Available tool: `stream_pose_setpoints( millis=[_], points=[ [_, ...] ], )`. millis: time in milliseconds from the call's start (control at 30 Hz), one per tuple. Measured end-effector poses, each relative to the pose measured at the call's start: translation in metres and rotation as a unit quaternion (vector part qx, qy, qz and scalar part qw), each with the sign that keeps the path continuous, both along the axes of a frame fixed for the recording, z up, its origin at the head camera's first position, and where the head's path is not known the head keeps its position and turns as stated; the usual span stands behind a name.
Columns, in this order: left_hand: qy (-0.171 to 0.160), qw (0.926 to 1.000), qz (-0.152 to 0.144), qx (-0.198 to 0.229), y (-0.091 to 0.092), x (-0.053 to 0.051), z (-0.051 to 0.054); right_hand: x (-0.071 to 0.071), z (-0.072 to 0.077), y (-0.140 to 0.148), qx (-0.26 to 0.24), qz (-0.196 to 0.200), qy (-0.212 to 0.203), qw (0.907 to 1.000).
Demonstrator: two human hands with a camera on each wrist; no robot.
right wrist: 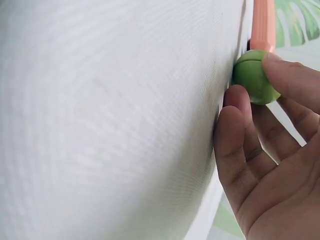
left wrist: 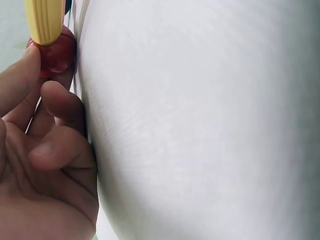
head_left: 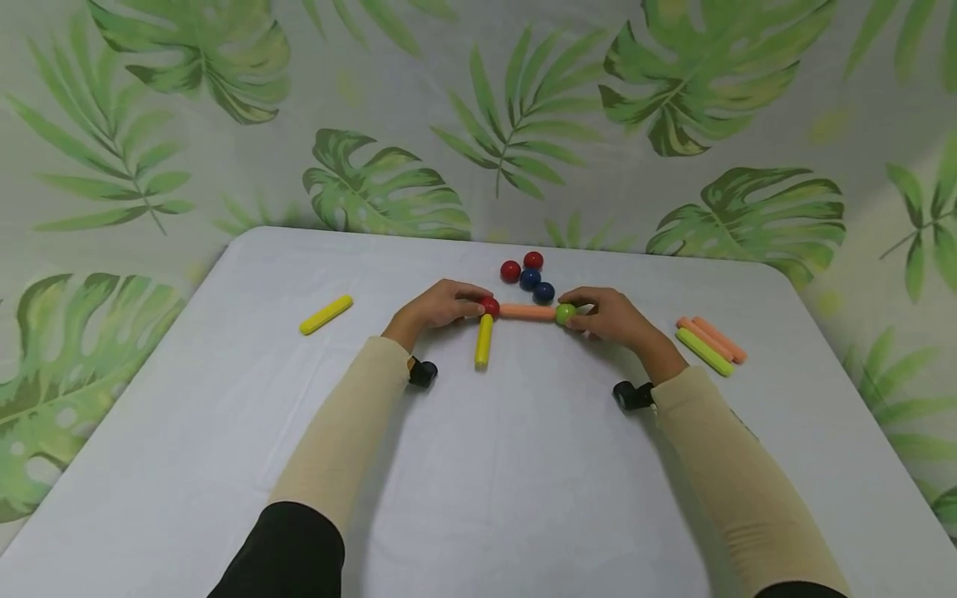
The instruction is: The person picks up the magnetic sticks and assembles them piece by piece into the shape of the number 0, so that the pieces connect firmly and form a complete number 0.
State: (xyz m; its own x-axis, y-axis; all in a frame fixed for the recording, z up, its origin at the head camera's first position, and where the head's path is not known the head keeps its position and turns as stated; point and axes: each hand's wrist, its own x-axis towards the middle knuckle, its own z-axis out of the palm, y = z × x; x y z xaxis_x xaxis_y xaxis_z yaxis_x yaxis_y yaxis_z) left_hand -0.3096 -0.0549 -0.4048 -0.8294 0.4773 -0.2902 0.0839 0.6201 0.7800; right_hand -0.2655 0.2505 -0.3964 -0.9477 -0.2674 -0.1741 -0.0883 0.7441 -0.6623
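Observation:
My left hand (head_left: 447,304) pinches a red ball (head_left: 489,306), from which a yellow stick (head_left: 483,342) points toward me. An orange stick (head_left: 527,312) runs from that ball to a green ball (head_left: 566,314), which my right hand (head_left: 607,316) pinches. In the left wrist view, thumb and fingers hold the red ball (left wrist: 56,54) beside the end of the yellow stick (left wrist: 45,20). The right wrist view has the green ball (right wrist: 255,77) between thumb and fingers, against the orange stick (right wrist: 263,25).
Just behind the orange stick lie two red balls (head_left: 510,271) and two blue balls (head_left: 543,292). Another yellow stick (head_left: 326,315) is at the left. To the right, two orange sticks (head_left: 719,339) lie beside a yellow-green stick (head_left: 704,351) on the white table (head_left: 523,498).

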Motion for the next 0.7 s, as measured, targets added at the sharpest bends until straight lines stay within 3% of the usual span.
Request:
stream_pose_setpoints(
  millis=[367, 533, 700],
  points=[
    [0.013, 0.9998, -0.003, 0.014, 0.001, 0.000, -0.001, -0.007, 0.010, 0.001, 0.041, 0.016, 0.022, 0.9988],
    [0.010, 0.9999, 0.002, 0.005, 0.000, 0.001, 0.001, -0.020, 0.016, -0.013, 0.054, -0.009, 0.049, 0.9973],
    [0.006, 0.9999, 0.007, 0.014, 0.001, 0.002, 0.000, -0.031, 0.009, -0.032, 0.064, -0.033, 0.040, 0.9966]
  ],
)
